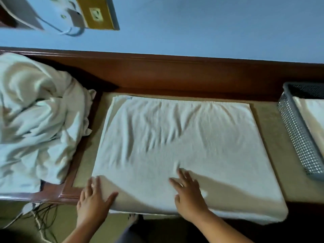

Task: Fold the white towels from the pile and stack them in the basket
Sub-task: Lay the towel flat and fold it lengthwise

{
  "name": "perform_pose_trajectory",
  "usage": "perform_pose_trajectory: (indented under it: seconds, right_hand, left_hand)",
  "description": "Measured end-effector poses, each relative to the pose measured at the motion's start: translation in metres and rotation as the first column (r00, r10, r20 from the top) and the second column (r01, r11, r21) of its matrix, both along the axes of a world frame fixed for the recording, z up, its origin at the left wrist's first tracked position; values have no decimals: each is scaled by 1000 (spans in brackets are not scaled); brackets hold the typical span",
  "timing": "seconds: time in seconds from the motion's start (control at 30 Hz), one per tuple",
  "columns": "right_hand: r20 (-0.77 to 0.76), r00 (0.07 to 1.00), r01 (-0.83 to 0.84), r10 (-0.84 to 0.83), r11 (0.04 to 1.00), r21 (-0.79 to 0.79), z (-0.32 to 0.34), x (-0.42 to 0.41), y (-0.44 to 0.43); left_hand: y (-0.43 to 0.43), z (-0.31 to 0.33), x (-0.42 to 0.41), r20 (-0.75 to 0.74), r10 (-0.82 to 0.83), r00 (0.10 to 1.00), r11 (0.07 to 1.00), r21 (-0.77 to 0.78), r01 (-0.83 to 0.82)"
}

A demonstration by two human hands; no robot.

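The left hand [93, 197] pinches the near corner of the white towel [175, 137], the right hand [189, 193] presses flat, fingers spread — an uneven lift could skew the fold.

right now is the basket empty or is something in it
Not empty: a white towel lies flat inside the grey mesh basket. The frame edge cuts it off, so how many cannot be told.
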State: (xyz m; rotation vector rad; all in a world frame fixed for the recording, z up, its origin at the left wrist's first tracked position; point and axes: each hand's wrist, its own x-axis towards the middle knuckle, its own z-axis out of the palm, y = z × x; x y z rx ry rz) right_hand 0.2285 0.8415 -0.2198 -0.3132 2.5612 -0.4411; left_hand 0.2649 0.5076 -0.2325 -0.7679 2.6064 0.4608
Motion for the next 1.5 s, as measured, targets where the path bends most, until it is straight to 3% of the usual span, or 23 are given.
perform_pose_trajectory:
  seconds: [0.2,0.3,0.4,0.5,0.7,0.8,0.97,1.1,1.23,1.33,1.5]
  right_hand:
    - [162,984,-78,71,996,36,20,33,-120]
    - [226,974,-31,21,999,43,31,36,-132]
    - [237,971,-49,30,996,72,35,34,-122]
    - [207,978,-51,31,994,92,36,33,-118]
    - [6,998,67,-68,995,77,29,28,-154]
    - [-25,1000,-9,10,999,50,29,15,-184]
    - [-38,985,-170,169,985,-26,28,-3,-236]
    - [-17,898,-440,440,898,10,31,-8,-266]
    - [37,827,-560,561,816,143,37,-7,-282]
    - [0,819,-563,574,804,192,41,-6,-285]
    - [-71,874,-465,481,868,173,48,-3,-265]
  left_hand:
    - [-44,16,-13,-31,41,999,973,228,-32]
    - [-51,17,-27,-25,50,998,943,330,-39]
    - [-47,25,-40,18,164,986,878,453,-155]
    - [-46,28,-42,51,144,988,885,440,-151]
    - [-66,28,-6,99,40,994,912,402,-76]
    - [-79,17,17,137,20,990,885,459,-81]
    - [-90,6,49,154,106,982,738,650,-182]
    - [-95,3,63,135,86,987,757,636,-153]
    - [-97,5,71,77,82,994,759,642,-112]
    - [-93,8,74,13,52,999,795,605,-49]
    - [-71,21,77,-42,-8,999,847,530,29]
